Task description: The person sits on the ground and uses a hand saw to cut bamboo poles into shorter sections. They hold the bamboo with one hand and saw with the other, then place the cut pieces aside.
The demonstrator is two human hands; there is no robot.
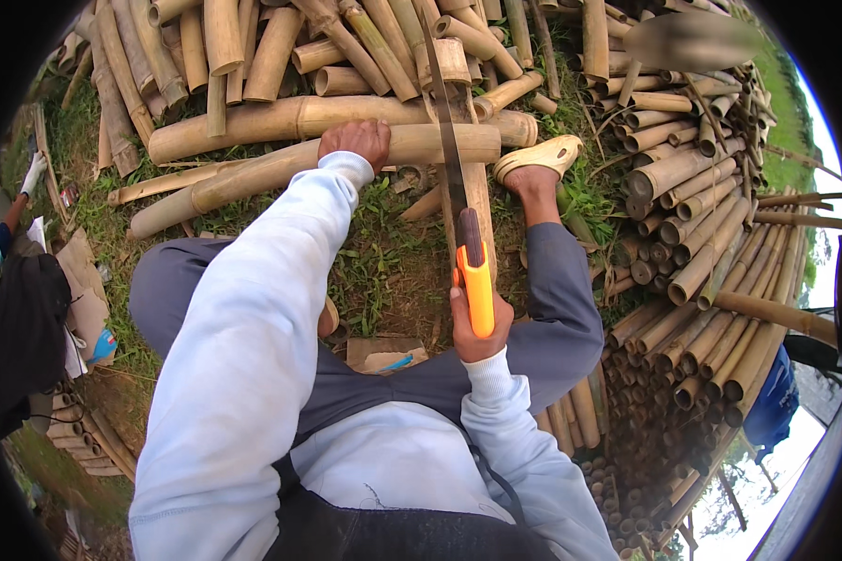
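My right hand point(484, 329) is wrapped round the orange and dark handle of a hand saw point(447, 122). Its long blade points away from me and lies across a bamboo pole point(243, 187) close to the pole's right end. Near the middle of that pole my left hand point(355, 145) is closed over it from above. Beneath the blade runs a wooden beam point(480, 201), with the pole across it. A second, thicker bamboo pole point(281, 120) lies just beyond. Whether the blade has cut into the bamboo I cannot tell.
Cut bamboo pieces point(276, 56) are heaped beyond the poles. A tall stack of bamboo tubes point(683, 187) stands on the right. My foot in a tan clog point(540, 157) rests beside the beam. At far left are another person's gloved hand point(34, 173) and some cardboard point(84, 280).
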